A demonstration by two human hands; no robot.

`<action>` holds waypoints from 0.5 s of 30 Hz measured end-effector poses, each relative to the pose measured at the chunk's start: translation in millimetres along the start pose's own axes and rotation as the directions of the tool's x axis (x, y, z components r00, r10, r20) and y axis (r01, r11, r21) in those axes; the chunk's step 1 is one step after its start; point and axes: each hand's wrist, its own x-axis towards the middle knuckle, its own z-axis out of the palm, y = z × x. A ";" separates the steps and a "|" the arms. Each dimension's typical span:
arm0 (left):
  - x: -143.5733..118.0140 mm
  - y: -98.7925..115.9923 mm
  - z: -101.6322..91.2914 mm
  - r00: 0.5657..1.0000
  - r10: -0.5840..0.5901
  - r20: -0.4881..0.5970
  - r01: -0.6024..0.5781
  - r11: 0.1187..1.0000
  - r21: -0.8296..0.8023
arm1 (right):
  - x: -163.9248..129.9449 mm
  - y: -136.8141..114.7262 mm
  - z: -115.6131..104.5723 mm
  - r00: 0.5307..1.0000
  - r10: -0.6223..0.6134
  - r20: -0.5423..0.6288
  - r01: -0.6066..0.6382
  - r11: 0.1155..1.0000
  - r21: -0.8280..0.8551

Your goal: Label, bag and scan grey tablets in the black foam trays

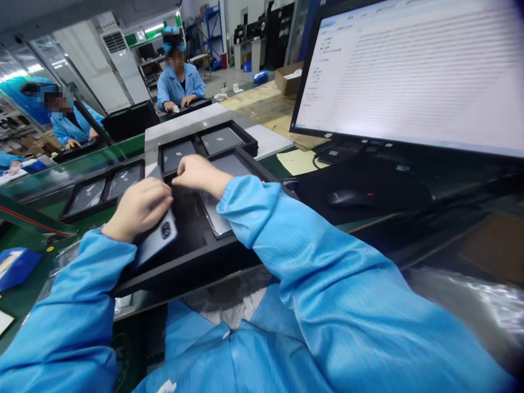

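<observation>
My left hand point(141, 206) is closed around a grey-blue tablet point(156, 245) with a dark camera patch at its corner. The tablet tilts over the left side of a black tray point(172, 277) directly in front of me. Close by, my right hand point(200, 173) has its fingers pinched together over the tray's divider; whatever they hold is too small or hidden to make out. In the tray's right compartment lies another flat grey tablet point(219, 218), partly covered by my right wrist.
Behind stands a second black tray point(254, 147) with dark tablets; another tray point(141, 170) is at the left. A monitor point(409, 82), a mouse point(350, 198) and a yellow paper point(301, 162) are at the right. A blue box point(18, 267) lies left. Two people in blue work across the bench.
</observation>
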 end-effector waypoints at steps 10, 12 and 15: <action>27.9 44.1 18.8 0.872 -0.189 0.451 -0.020 0.908 0.419 | -69.3 -17.5 -81.4 0.929 0.009 -0.370 0.024 0.996 0.086; 51.3 70.3 25.5 0.881 -0.248 0.402 0.090 0.924 0.371 | -112.7 -13.2 -89.7 0.892 0.027 -0.451 0.009 0.997 0.077; 90.5 104.1 46.2 0.852 -0.300 0.429 0.228 0.950 0.212 | -169.9 -1.5 -98.4 0.854 -0.018 -0.521 0.053 0.997 0.052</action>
